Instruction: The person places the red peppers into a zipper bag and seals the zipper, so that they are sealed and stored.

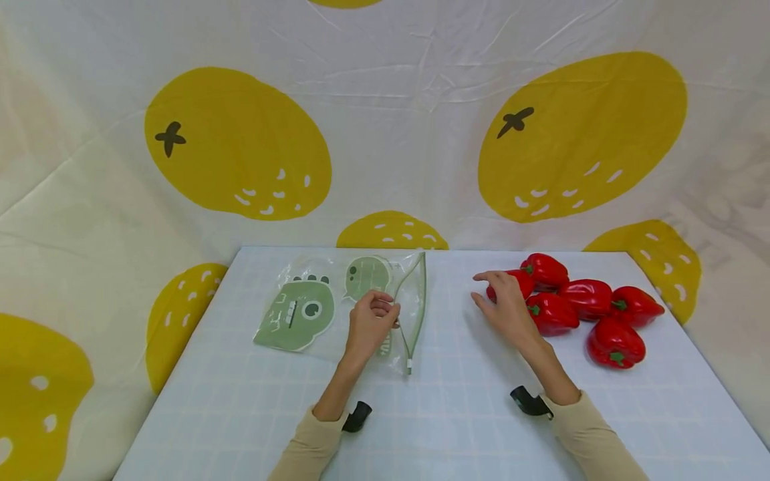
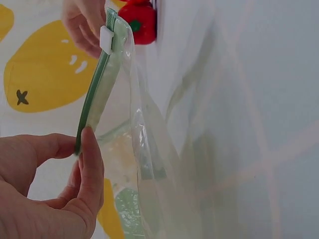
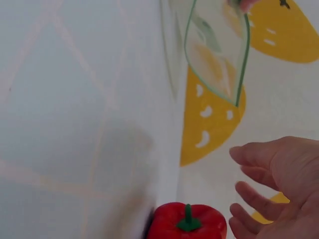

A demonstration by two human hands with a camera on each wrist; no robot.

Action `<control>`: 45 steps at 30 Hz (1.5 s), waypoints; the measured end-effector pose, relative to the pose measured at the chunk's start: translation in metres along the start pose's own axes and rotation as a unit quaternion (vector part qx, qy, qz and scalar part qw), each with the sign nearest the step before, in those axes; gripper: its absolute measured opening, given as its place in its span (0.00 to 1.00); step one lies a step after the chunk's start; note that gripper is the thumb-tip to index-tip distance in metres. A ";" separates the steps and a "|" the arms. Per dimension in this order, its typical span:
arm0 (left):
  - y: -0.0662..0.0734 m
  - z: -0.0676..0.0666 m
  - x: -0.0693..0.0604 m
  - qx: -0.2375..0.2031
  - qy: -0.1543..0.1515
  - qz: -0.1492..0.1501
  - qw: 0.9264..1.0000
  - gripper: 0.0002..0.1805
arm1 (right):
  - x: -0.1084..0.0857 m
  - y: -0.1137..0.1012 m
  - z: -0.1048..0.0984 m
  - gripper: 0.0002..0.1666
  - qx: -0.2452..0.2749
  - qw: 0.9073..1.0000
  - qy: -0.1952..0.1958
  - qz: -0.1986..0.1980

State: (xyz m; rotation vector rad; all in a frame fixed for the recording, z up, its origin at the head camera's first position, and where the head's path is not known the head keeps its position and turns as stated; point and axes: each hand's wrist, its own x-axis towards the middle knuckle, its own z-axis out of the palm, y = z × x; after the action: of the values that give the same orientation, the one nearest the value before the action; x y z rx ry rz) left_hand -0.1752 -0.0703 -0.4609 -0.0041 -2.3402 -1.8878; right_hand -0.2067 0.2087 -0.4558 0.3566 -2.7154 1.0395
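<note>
My left hand (image 1: 369, 322) pinches the green zip edge of a clear zip bag (image 1: 415, 287) between thumb and fingers. The bag, printed with green cartoon figures (image 1: 297, 317), lies on the table with its mouth spread apart and lifted. A white slider (image 2: 105, 40) sits at the near end of the zip. To the right, my right hand (image 1: 504, 304) is held in the air with its fingers loosely bent and apart, holding nothing. It partly covers one red bell pepper (image 1: 522, 280) in the head view; another red bell pepper (image 3: 187, 224) shows below it in the right wrist view.
Several more red bell peppers (image 1: 586, 298) with green stems are grouped on the table's right side. A white checked cloth (image 1: 457, 427) covers the table. Behind it hangs a pale curtain (image 1: 415, 160) printed with yellow fruit.
</note>
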 end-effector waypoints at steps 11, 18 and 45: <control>-0.001 0.000 0.000 0.003 0.001 0.002 1.000 0.08 | -0.003 0.017 -0.024 0.34 -0.047 0.999 -0.014 -0.004; 0.000 0.001 -0.002 0.001 -0.004 0.001 1.000 0.08 | -0.004 0.028 -0.035 0.38 -0.082 0.995 -0.047 -0.014; 0.000 -0.001 -0.001 0.010 -0.008 -0.005 1.000 0.08 | 0.003 0.037 -0.051 0.49 -0.157 0.981 -0.115 -0.029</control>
State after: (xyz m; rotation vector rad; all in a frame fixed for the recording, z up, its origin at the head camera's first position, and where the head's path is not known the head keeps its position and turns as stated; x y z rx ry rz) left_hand -0.1738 -0.0716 -0.4607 -0.0060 -2.3741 -1.8749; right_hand -0.2156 0.2693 -0.4414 0.5240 -2.9881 0.5702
